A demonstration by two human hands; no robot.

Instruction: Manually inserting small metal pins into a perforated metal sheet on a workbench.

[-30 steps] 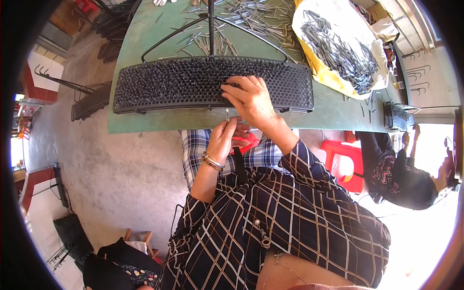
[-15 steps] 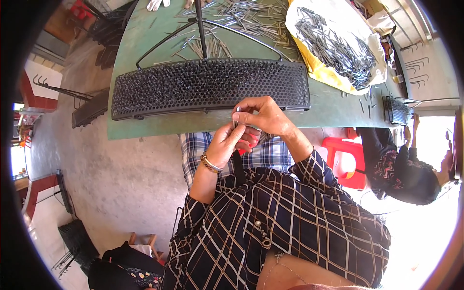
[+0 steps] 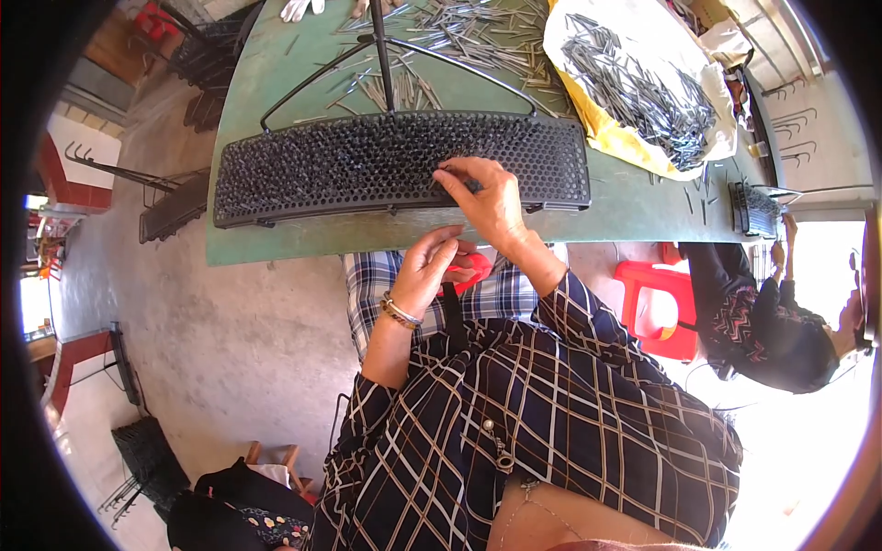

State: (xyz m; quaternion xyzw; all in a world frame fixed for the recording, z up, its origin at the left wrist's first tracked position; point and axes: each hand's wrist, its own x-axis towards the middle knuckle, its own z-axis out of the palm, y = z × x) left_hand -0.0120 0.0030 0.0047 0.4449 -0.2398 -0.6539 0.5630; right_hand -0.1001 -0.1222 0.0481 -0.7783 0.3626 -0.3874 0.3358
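A long black panel (image 3: pixel 303 174) full of round holes lies along the near table edge, with a black rod frame (image 3: pixel 387 73) rising behind it. Dark short pins fill many holes at its left and middle; the right part shows bare holes. My right hand (image 3: pixel 491 202) is over the panel's front middle, thumb and forefinger pinched at the holes; what they grip is too small to make out. Just below the table edge, my left hand (image 3: pixel 430 268) is held with curled fingers and thumb pressed in; its contents are hidden.
Loose thin metal pins (image 3: pixel 478 41) spread over the green table (image 3: pixel 266 78). A white and yellow sack (image 3: pixel 602 138) of pins stands at right. A red stool (image 3: pixel 675 317) and another person (image 3: pixel 763 321) beside a similar panel (image 3: pixel 755 211) are further right.
My right hand has left my left hand and moved up and forward onto the panel. A small metal pin showed between the hands before. My left hand has stayed nearly in place.
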